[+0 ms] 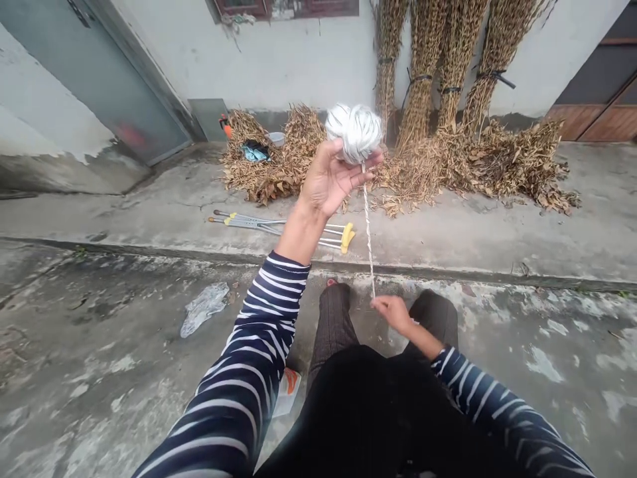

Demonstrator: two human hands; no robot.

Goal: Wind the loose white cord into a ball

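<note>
Raised in front of me, my left hand (331, 176) grips a ball of white yarn (355, 133) from below, the fingers curled around its underside. A twisted white strand (367, 226) runs down from the ball, looking straight and taut. Its lower end is pinched between the thumb and fingers of my right hand (393, 312), which is held low over my knees. Whatever part of the strand lies inside that pinch is hidden.
A pair of crutches (259, 224) with yellow tops lies on the raised concrete ledge. Dried plant bundles (423, 79) lean against the white wall, with heaps of dry stalks (448, 159) below. A crumpled clear plastic bag (205, 307) lies on the ground at the left.
</note>
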